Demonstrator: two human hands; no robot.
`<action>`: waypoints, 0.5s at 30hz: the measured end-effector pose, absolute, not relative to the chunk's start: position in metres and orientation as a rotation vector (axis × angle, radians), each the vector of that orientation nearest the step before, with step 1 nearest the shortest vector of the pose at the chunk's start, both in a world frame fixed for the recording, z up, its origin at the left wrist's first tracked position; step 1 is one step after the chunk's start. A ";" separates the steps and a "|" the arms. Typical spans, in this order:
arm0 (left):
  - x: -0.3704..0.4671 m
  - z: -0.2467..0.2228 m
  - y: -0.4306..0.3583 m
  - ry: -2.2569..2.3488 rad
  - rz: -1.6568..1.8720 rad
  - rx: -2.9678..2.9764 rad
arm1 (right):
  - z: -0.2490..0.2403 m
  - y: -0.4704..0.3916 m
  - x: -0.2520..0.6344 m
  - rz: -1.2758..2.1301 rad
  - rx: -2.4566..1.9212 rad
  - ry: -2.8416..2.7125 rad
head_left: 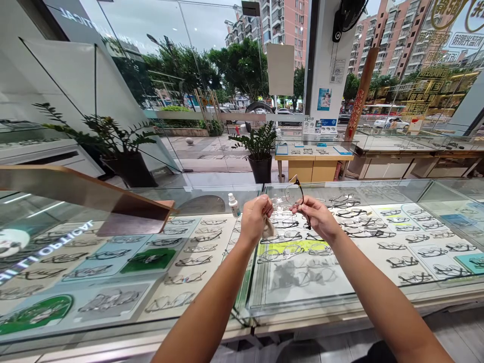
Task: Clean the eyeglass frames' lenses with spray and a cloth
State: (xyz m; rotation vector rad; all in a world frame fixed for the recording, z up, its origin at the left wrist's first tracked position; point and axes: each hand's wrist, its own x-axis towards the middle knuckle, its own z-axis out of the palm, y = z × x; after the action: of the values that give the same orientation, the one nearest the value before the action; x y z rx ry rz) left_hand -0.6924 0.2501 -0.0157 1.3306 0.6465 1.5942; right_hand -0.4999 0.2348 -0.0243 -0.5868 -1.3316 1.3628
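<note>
My left hand (257, 214) is closed around a crumpled beige cloth (268, 228), whose lower end hangs out below the fingers. To its right, my right hand (316, 217) pinches a pair of eyeglasses (298, 187) with thin dark frames, held up above the glass counter. One round lens points upward; part of the frame is hidden behind the fingers. The cloth and the eyeglasses are apart. A small white spray bottle (234, 205) with a printed label stands on the counter just left of my left hand.
Beneath both hands runs a glass display case (287, 297) with rows of eyeglasses inside. A brown wooden panel (124, 201) juts in from the left. Potted plants (260, 169) stand beyond the counter by the window. Another display cabinet (313, 169) is farther back.
</note>
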 end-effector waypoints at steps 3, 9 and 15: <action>-0.692 -0.020 0.253 0.795 1.711 1.491 | -0.025 0.238 -0.499 1.284 -0.635 -1.391; -0.694 -0.027 0.251 0.871 1.869 2.018 | -0.026 0.241 -0.498 1.226 -0.680 -1.416; -0.696 -0.028 0.248 0.755 1.868 2.366 | -0.022 0.239 -0.498 1.218 -0.679 -1.417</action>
State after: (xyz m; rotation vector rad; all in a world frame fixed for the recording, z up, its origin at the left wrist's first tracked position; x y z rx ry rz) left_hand -0.6957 0.2475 -0.0284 2.3657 0.7552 1.8679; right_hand -0.4979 0.2393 -0.0222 -0.6790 -1.4167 1.2181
